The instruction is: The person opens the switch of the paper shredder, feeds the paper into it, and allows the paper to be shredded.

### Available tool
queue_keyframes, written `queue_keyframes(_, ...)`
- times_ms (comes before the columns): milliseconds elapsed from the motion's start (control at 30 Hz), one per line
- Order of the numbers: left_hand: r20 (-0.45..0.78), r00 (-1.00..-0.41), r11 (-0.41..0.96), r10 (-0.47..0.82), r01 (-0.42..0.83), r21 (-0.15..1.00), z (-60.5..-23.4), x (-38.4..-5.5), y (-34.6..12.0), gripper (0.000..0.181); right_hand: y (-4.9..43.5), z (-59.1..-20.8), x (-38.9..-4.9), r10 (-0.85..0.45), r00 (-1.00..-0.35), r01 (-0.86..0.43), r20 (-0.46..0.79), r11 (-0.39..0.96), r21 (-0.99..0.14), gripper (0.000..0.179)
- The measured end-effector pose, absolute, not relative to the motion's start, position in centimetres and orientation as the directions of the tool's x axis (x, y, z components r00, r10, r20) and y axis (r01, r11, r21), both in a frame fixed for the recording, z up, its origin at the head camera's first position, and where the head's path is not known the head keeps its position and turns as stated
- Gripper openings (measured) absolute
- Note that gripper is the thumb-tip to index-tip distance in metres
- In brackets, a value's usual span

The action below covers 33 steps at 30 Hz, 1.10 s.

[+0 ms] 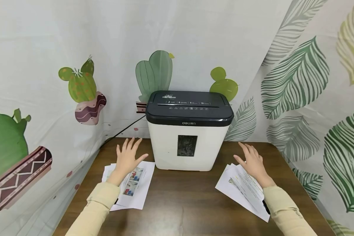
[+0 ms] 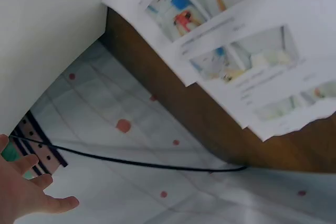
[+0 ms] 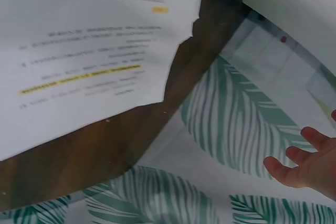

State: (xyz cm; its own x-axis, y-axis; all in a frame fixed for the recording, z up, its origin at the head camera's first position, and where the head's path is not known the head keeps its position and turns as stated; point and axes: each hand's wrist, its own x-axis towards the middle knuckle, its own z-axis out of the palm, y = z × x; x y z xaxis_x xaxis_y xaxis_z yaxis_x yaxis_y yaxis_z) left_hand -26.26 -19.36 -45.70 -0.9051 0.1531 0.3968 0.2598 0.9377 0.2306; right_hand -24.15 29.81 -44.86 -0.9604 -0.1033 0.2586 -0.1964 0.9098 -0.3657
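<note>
A white paper shredder with a black top stands upright at the back middle of the table. My left hand, fingers spread and holding nothing, hovers above a stack of printed sheets to the shredder's left. Over a second stack of papers on the right is my right hand, also spread and without anything in it. Colour photos show on the left sheets; the right sheets carry text with yellow highlighting. Each forearm hides part of the stack beneath it.
The brown wooden table meets a cloth backdrop printed with cacti and leaves. A black power cord runs from behind the shredder past the table's left back corner. Dark scraps show behind the shredder's window.
</note>
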Motion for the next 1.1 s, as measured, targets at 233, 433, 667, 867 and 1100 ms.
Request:
queue_keyframes(233, 0.400, -0.901, 0.919, 0.170, 0.291, 0.265, -43.0, -26.3, -19.5, 0.072, 29.4, -42.9, -24.6, -0.145, -0.947, -0.248, 0.287, 0.898, -0.364, 0.061)
queue_keyframes(433, 0.397, -0.903, 0.874, 0.165, 0.320, 0.366, -40.7, -26.9, -19.3, 0.072, 28.9, -40.9, -24.6, -0.169, -0.940, -0.286, 0.297, 0.864, -0.414, 0.062)
queue_keyframes(667, 0.430, -0.888, 0.860, 0.163, 0.341, 0.379, -37.9, -27.1, -18.8, 0.072, 28.2, -38.7, -25.0, -0.181, -0.945, -0.293, 0.273, 0.840, -0.458, 0.064)
queue_keyframes(867, 0.467, -0.868, 0.847, 0.170, 0.371, 0.382, -35.6, -27.4, -18.2, 0.069, 28.1, -36.7, -25.4, -0.211, -0.923, -0.347, 0.321, 0.818, -0.459, 0.062)
queue_keyframes(1100, 0.481, -0.853, 0.850, 0.201, 0.396, 0.346, -33.2, -27.8, -17.9, 0.068, 27.6, -34.3, -25.6, -0.247, -0.905, -0.394, 0.345, 0.793, -0.465, 0.060)
